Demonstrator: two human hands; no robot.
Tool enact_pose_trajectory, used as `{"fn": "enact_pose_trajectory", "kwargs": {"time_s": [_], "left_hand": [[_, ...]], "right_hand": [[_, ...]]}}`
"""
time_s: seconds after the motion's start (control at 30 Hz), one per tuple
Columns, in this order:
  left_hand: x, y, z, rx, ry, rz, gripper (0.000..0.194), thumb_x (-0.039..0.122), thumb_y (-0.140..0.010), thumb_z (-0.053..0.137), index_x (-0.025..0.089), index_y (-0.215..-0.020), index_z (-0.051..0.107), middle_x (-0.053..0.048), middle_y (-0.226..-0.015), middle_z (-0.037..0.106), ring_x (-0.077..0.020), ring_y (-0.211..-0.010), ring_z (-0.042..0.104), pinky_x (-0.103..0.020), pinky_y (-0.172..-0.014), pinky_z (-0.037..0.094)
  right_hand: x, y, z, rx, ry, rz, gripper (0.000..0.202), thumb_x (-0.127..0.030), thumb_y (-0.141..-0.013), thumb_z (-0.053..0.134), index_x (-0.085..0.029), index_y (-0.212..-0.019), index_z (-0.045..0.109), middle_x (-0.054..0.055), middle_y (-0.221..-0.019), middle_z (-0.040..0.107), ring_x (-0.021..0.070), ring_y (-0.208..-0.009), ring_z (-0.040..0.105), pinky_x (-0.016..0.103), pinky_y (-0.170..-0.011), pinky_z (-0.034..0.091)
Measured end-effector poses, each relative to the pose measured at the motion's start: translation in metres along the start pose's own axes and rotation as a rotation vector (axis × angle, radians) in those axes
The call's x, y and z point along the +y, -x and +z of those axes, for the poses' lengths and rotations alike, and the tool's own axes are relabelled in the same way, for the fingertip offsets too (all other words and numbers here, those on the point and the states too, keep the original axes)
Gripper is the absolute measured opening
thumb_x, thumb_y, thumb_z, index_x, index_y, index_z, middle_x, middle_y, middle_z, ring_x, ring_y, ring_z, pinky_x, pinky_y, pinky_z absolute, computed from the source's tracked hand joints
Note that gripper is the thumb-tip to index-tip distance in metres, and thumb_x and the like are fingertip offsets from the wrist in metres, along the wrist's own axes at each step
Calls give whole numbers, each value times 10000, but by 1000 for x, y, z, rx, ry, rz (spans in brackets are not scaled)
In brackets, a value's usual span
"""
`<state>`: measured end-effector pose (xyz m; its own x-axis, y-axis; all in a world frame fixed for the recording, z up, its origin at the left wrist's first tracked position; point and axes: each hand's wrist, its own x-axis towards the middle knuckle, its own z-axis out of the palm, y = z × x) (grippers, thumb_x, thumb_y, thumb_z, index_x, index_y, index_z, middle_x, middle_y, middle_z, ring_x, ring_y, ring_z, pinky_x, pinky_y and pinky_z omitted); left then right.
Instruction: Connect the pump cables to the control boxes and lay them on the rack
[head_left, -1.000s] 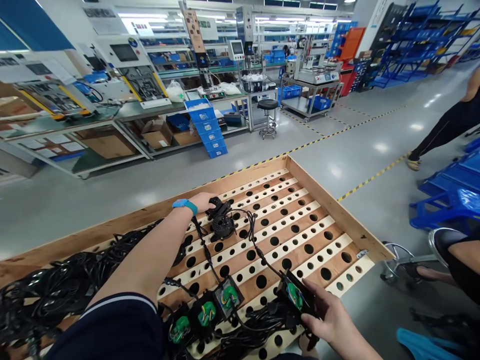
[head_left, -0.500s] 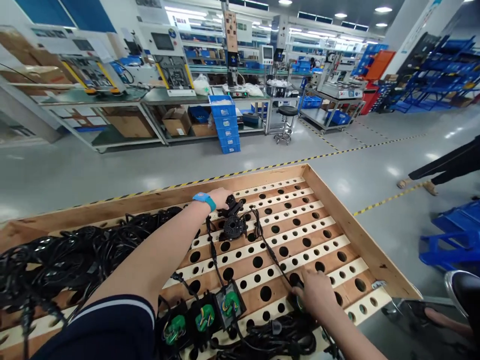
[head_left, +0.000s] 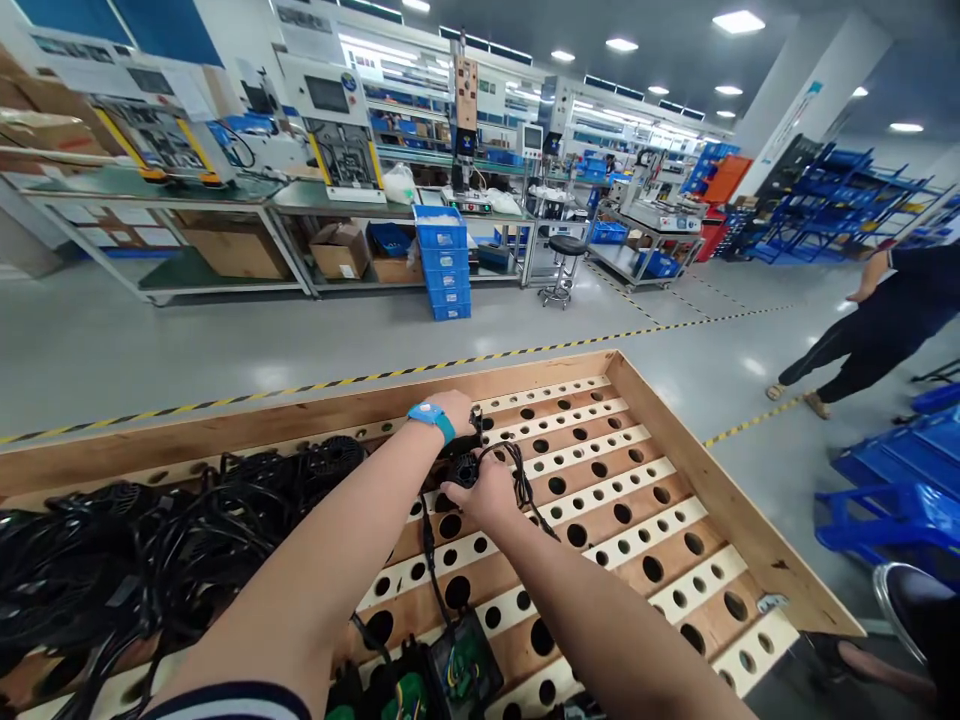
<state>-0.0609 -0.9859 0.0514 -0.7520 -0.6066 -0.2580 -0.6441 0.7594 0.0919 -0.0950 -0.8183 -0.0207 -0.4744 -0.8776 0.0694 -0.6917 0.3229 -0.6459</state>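
My left hand (head_left: 454,413), with a blue band at the wrist, is closed on the far end of a black ribbed round device (head_left: 464,469); its fingertips are partly hidden. From the near right my right hand (head_left: 487,494) grips the device's round body, thumb on the near side. A looped black cable (head_left: 519,478) lies just right of the device. Another thin black cable (head_left: 429,545) runs toward an open black box (head_left: 491,672) containing a green circuit board (head_left: 463,662). More such open boxes with green boards stand beside it at the bottom edge.
Beneath everything is a large wooden tray (head_left: 675,480) with raised sides and slats full of round holes. A heap of black cabled devices (head_left: 187,540) fills its left part. Blue crates (head_left: 900,470) stand to the right, and another person (head_left: 870,330) is beyond them on the floor.
My right hand has left the cable at the near right and moved up and left onto the round device. My left hand stays at the device's far end. The view has shifted slightly.
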Motion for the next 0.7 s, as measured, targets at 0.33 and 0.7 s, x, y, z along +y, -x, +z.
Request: {"fn": "enact_pose_trajectory", "kwargs": {"time_s": [0.33,0.7], "left_hand": [[28,24,14,44,-40,-115,420,422,-851,601,103,-1099,717,-247,-1115,709,-381,-1070,669,-427,-841,546],[100,95,10,326,34,225,538,496,-964,278,120,-1171,602,-224,-1068,677,-370,-1061,627,-449,-895,484]], "right_hand": [[9,52,-60,-88,-159,21,895,-456,-781,786,-188,-1506,335,146,-1383,568,277,-1240,573,416,-1020,495],[153,332,-137,34,361,521,694,-337,-872,656,-143,-1487,401,231,-1552,364,386,-1432,358,602,-1108,379]]}}
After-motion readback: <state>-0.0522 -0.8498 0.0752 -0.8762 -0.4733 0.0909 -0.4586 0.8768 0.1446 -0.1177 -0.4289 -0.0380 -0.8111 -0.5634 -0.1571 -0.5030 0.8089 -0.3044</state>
